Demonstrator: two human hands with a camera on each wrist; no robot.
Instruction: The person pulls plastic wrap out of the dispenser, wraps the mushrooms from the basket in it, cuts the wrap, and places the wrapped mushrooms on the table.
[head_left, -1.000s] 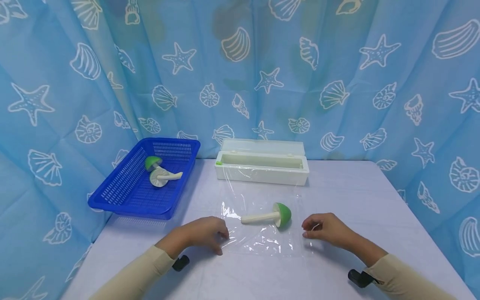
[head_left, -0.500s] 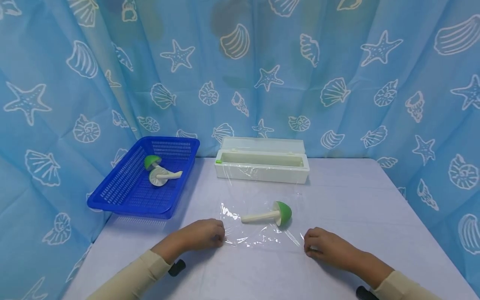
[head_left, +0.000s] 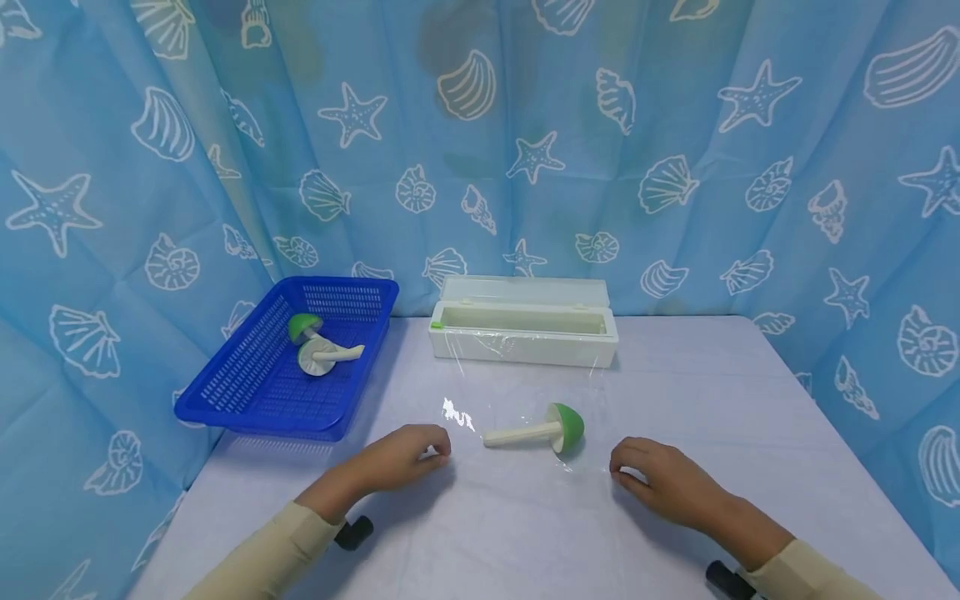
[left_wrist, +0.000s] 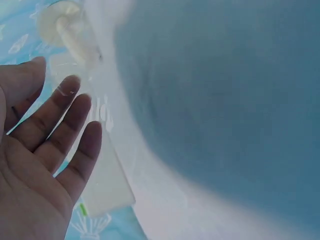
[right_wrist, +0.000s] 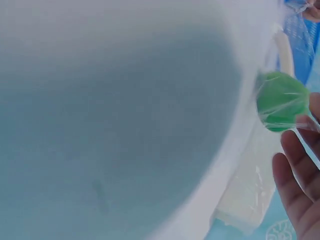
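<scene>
In the head view a mushroom with a green cap [head_left: 567, 428] and pale stem lies on clear cling film [head_left: 459, 414]. That film runs back to a white cling film dispenser [head_left: 522, 348] whose lid stands up. My left hand [head_left: 408, 457] pinches the near left corner of the film between thumb and index finger. At the near right corner my right hand [head_left: 663, 479] pinches it likewise. The right wrist view shows the film drawn taut over the green cap [right_wrist: 281, 101], with the right hand's other fingers [right_wrist: 295, 165] extended.
A blue plastic basket [head_left: 225, 408] stands at the left, holding two more mushrooms [head_left: 318, 356]. A white cloth covers the table [head_left: 697, 375]. Behind it hangs a blue curtain [head_left: 570, 225] with shell and starfish prints.
Both hands have taken hold of the film's near corners and raised its near edge slightly off the table. The mushroom and the dispenser have stayed in place.
</scene>
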